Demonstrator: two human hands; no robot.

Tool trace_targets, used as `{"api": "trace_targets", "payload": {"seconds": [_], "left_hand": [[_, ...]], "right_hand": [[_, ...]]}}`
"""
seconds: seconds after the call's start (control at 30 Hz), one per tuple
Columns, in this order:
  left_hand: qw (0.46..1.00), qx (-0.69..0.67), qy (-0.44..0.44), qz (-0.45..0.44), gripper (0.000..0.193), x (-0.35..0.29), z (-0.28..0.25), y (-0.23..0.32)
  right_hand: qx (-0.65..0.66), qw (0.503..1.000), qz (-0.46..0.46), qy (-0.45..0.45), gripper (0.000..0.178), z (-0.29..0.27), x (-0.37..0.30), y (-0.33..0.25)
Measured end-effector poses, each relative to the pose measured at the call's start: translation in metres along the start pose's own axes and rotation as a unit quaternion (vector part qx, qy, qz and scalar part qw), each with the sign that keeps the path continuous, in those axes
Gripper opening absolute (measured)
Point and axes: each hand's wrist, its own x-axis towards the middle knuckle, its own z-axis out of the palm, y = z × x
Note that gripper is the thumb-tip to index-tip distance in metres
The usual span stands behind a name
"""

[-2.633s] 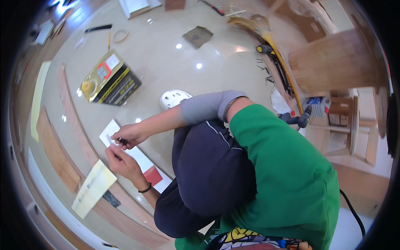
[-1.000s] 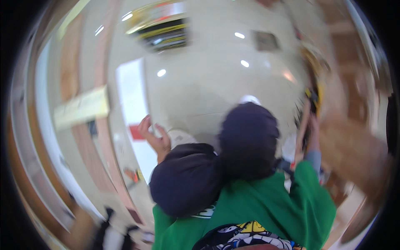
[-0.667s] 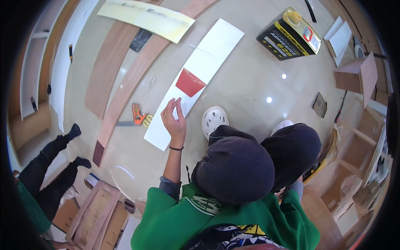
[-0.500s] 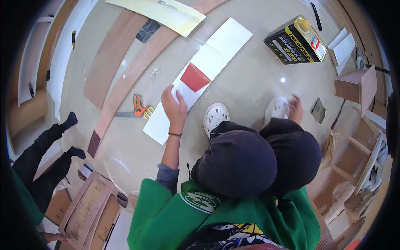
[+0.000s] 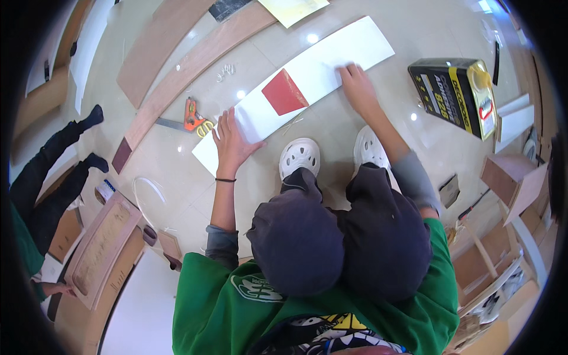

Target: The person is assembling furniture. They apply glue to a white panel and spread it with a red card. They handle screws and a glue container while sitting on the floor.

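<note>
A long white board (image 5: pixel 331 50) lies aslant on the floor in front of my feet. On its middle rests a red four-sided piece (image 5: pixel 284 93) with a worn edge. My left hand (image 5: pixel 234 142) lies on the near left part of the board, fingers spread and thumb apart. Across the board to the right, my right hand (image 5: pixel 357 89) is down against the white surface with its fingers curled together. Whatever those fingers hold, if anything, is hidden. Left of the board are an orange-handled square (image 5: pixel 190 115) and yellow-handled scissors (image 5: pixel 204 128).
A black and yellow adhesive can (image 5: pixel 452 94) stands to the right. Long wooden strips (image 5: pixel 195 71) lie at the upper left. A small wooden box (image 5: pixel 512 177) and a wooden frame (image 5: pixel 485 254) are at the right. Another person's legs (image 5: pixel 65 142) reach in from the left.
My right hand has moved from beside my right shoe up onto the board. My left hand stays on the board's left part. My view has shifted, and the board lies at a flatter slant.
</note>
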Motion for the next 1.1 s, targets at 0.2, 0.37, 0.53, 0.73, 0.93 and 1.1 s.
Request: {"api": "trace_targets", "payload": {"seconds": [0.2,0.37,0.53,0.73,0.93,1.1], "left_hand": [[0.994,-0.104,0.001,-0.024,0.066,-0.041,0.041,0.022],[0.989,-0.106,0.083,-0.059,0.059,0.000,0.038,0.074],[0.993,-0.091,0.046,-0.056,0.108,-0.002,0.035,0.037],[0.991,0.021,-0.111,-0.074,0.146,-0.021,0.006,0.018],[0.989,0.064,-0.111,-0.080,0.153,0.004,0.024,0.012],[0.985,0.069,-0.128,-0.097,0.154,0.003,0.006,0.020]], "right_hand": [[0.148,0.962,-0.183,-0.139,0.033,-0.055,-0.064,-0.024],[0.113,0.945,-0.268,-0.152,0.037,0.015,-0.035,-0.046],[0.078,0.939,-0.322,-0.098,0.044,0.043,-0.034,-0.062],[0.091,0.932,-0.325,-0.133,0.017,0.066,-0.076,-0.076],[-0.004,0.929,-0.339,-0.149,0.014,0.033,-0.072,-0.072],[0.017,0.897,-0.434,-0.081,0.016,0.026,-0.097,-0.029]]}}
